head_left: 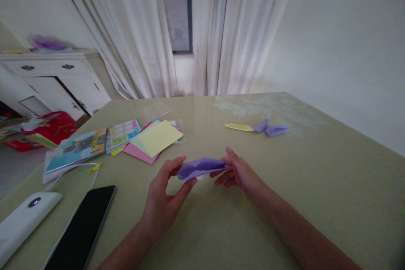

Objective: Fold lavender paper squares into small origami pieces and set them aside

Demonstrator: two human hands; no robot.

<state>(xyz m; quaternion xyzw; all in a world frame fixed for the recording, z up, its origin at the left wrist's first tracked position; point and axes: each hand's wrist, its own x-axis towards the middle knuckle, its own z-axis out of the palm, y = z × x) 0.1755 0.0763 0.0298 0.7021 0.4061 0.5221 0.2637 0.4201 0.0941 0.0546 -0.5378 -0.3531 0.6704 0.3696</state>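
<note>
A folded purple paper [201, 168] is held above the table, long and narrow with a pointed right end. My left hand [167, 190] pinches its left end, fingers above and thumb below. My right hand [237, 171] is at the pointed end. Its thumb sticks up away from the paper, and its fingers are spread under and behind the tip, seemingly touching it. A small whitish piece shows beneath the purple paper; I cannot make out what it is. Farther back lie a yellow-and-purple folded paper piece [242, 128] and a purple folded piece [276, 130].
A fan of coloured paper sheets [161, 137] lies left of centre, beside a booklet [84, 147] and clear plastic sleeves [154, 111]. Nearer on the left are a black-screened phone [84, 223], a white cable [74, 165] and a white device [28, 223]. Curtains hang behind the table.
</note>
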